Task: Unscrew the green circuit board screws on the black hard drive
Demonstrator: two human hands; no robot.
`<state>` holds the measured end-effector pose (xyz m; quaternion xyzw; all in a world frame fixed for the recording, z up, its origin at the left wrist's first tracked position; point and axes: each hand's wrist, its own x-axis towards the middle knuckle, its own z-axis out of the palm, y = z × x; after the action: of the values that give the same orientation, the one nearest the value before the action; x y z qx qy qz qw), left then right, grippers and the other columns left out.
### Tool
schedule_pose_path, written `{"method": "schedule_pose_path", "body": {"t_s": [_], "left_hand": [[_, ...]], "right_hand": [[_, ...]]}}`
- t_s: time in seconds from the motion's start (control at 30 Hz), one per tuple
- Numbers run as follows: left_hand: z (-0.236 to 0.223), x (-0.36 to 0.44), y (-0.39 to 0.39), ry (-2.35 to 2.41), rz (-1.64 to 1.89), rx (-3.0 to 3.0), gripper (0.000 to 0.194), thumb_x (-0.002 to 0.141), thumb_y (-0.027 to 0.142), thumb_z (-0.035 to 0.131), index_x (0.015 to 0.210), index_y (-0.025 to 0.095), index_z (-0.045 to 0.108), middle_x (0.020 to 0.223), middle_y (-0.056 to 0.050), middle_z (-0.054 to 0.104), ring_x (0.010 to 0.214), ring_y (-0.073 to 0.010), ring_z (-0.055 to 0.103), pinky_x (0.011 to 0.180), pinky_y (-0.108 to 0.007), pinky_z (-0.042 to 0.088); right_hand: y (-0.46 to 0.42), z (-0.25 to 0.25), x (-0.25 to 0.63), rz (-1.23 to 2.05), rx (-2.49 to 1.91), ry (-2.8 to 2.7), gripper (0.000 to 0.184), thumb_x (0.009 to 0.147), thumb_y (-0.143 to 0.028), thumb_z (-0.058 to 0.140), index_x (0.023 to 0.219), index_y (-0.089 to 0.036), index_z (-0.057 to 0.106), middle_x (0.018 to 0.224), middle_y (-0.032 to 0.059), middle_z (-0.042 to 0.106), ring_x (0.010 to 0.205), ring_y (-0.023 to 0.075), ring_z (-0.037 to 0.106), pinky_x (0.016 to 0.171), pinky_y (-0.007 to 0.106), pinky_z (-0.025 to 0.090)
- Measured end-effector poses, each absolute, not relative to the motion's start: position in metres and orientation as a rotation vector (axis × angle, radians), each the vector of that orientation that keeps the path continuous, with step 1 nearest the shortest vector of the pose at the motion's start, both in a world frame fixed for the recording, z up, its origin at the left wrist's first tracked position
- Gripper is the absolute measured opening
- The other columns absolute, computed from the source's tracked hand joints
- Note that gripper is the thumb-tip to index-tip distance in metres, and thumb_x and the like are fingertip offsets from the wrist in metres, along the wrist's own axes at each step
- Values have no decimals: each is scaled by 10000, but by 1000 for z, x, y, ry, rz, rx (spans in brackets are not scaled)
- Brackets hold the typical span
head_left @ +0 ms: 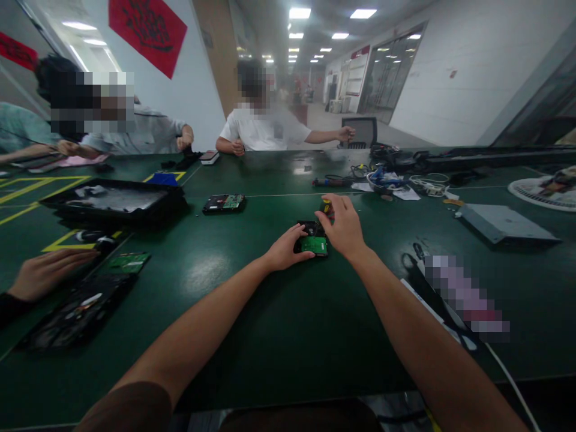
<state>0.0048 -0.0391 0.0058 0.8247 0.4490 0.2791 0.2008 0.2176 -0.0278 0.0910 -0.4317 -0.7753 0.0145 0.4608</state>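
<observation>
1. Bare hands meet over a dark green tabletop, where a worker's left hand closes around a black rectangular drive with a green circuit board, thumb at its near edge and fingers across its far left side.
2. Above the drive's far right corner, the right hand pinches a tool with a yellow-and-black handle, apparently a screwdriver; whether its tip touches the drive cannot be told.
3. The drive, lying flat near the table's middle with its board facing up, looks stiff and compact, probably solid for its size. Its smooth casing could slide on the glossy top, and the exposed board seems the fragile part; the outer edges look the safest hold.
4. Farther off to the left sits a second black drive with a partly green face. A flat grey metal box rests well to the right.
5. At far left, a co-worker's hand is near a black plastic housing; a person in a white shirt sits across the table.
</observation>
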Motion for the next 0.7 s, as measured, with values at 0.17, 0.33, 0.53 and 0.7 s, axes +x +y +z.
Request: {"method": "schedule_pose_path", "body": {"t_s": [0.17,0.33,0.53,0.7], "left_hand": [[7,4,-40,1261,755,2301,766,835,617,768,1424,178,553,1637,-176,444,1596,-322,299,1304,-509,297],[11,4,-42,1273,749,2295,753,837,619,763,1412,174,566,1635,-177,448,1587,-330,318,1297,-514,311],[12,5,-42,1273,754,2284,730,828,597,782,1399,192,573,1635,-171,449,1590,-333,312,1292,-533,313],[11,5,-42,1277,775,2266,727,815,586,801,1390,199,581,1631,-175,452,1584,-338,327,1286,-537,323]], "right_hand": [[-23,90,222,88,-1062,-1884,398,910,-227,596,1306,-219,556,1200,150,671,987,299,678,886,491,580],[-20,93,226,118,-1056,-1911,411,902,-273,646,1305,-229,574,1141,119,689,896,260,678,843,448,580],[-22,94,225,65,-1063,-1930,378,924,-318,643,1289,-225,608,1157,133,674,955,280,671,864,478,582],[-19,90,225,128,-1059,-1960,513,889,-216,603,1400,-194,556,1204,150,689,939,274,693,869,486,598]]}}
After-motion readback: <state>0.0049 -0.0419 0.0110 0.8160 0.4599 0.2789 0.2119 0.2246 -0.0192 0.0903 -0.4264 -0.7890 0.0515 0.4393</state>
